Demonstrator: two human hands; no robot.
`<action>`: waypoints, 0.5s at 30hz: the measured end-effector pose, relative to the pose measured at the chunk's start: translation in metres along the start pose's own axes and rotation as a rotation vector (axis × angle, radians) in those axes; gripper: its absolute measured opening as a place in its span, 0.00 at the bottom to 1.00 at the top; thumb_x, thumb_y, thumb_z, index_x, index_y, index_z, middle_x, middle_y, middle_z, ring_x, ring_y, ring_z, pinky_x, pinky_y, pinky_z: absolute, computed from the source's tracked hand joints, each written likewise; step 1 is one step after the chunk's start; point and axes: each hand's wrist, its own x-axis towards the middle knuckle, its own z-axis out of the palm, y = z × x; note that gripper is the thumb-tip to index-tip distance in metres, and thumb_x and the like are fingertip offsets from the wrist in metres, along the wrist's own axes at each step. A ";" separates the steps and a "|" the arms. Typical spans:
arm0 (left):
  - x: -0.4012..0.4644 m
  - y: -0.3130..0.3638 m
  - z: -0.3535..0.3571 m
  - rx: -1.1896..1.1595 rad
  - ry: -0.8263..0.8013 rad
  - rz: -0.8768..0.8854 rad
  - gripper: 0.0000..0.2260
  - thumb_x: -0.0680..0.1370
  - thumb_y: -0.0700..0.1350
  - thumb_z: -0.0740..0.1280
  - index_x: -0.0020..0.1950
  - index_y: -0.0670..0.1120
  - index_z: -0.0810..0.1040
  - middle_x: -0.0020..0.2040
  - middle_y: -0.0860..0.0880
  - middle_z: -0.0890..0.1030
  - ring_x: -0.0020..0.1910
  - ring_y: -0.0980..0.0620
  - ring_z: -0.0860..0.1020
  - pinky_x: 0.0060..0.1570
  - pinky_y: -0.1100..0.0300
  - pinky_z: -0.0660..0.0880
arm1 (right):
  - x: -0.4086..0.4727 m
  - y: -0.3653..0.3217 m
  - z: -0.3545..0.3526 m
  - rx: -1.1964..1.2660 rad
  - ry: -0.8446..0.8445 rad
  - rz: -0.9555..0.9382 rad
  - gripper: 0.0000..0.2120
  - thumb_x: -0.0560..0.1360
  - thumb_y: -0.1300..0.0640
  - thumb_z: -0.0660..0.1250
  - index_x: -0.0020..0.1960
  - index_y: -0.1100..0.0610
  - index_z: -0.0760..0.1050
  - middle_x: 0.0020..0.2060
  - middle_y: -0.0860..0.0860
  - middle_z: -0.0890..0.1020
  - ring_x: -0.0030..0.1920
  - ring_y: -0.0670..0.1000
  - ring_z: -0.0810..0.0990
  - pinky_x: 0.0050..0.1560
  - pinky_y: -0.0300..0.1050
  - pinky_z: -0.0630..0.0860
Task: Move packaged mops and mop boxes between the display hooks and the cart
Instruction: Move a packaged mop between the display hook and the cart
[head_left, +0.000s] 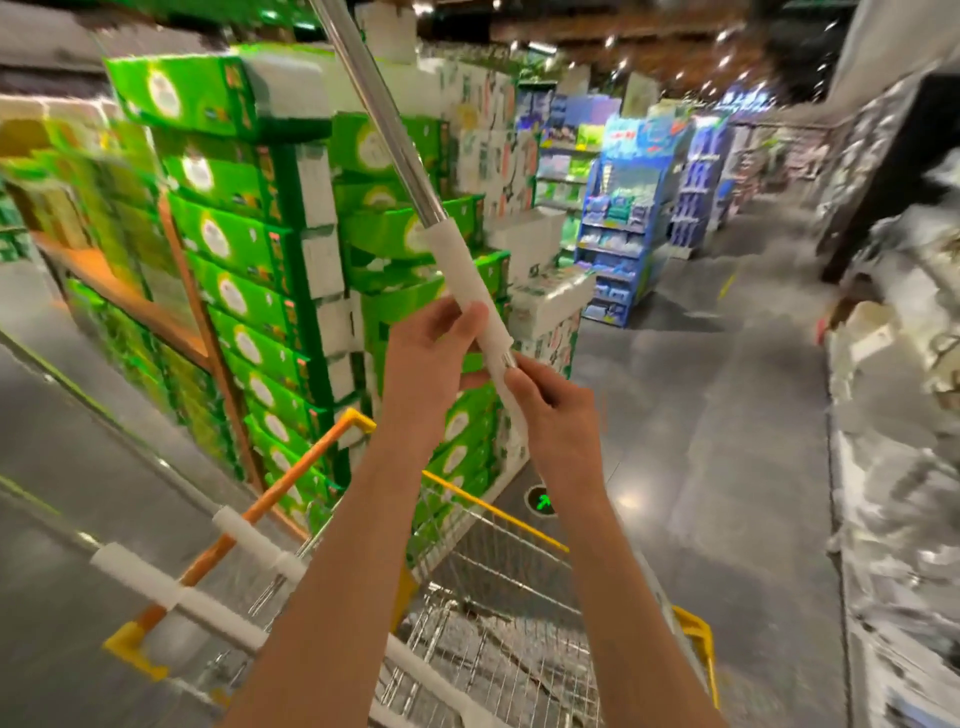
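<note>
Both forearms reach over the cart (498, 512); right hand (558, 415) and left hand (426, 358) clasp the mop handle (467, 280), which slants up-left from their grip.

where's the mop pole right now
In the head view the mop pole slants up through the middle of the frame, gripped by the left hand and the right hand, above the cart and before the green boxes.
</note>
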 end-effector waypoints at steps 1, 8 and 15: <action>0.005 0.009 0.006 -0.004 -0.025 0.018 0.06 0.81 0.42 0.68 0.47 0.50 0.82 0.41 0.54 0.87 0.43 0.54 0.86 0.34 0.60 0.81 | 0.005 -0.009 -0.002 -0.016 0.014 -0.029 0.11 0.78 0.55 0.71 0.59 0.51 0.84 0.36 0.40 0.84 0.37 0.40 0.77 0.38 0.35 0.73; 0.033 0.039 0.025 -0.044 -0.169 0.049 0.06 0.82 0.42 0.67 0.48 0.49 0.82 0.42 0.52 0.86 0.44 0.53 0.86 0.38 0.54 0.84 | 0.025 -0.056 -0.007 -0.078 0.127 -0.145 0.15 0.78 0.57 0.70 0.49 0.35 0.82 0.40 0.36 0.86 0.40 0.36 0.80 0.43 0.31 0.75; 0.041 0.035 0.035 -0.163 -0.320 -0.014 0.06 0.82 0.42 0.67 0.48 0.47 0.83 0.42 0.50 0.87 0.41 0.54 0.86 0.34 0.59 0.81 | 0.013 -0.073 -0.012 -0.201 0.265 -0.166 0.14 0.79 0.56 0.70 0.50 0.35 0.82 0.39 0.42 0.86 0.38 0.37 0.79 0.40 0.33 0.73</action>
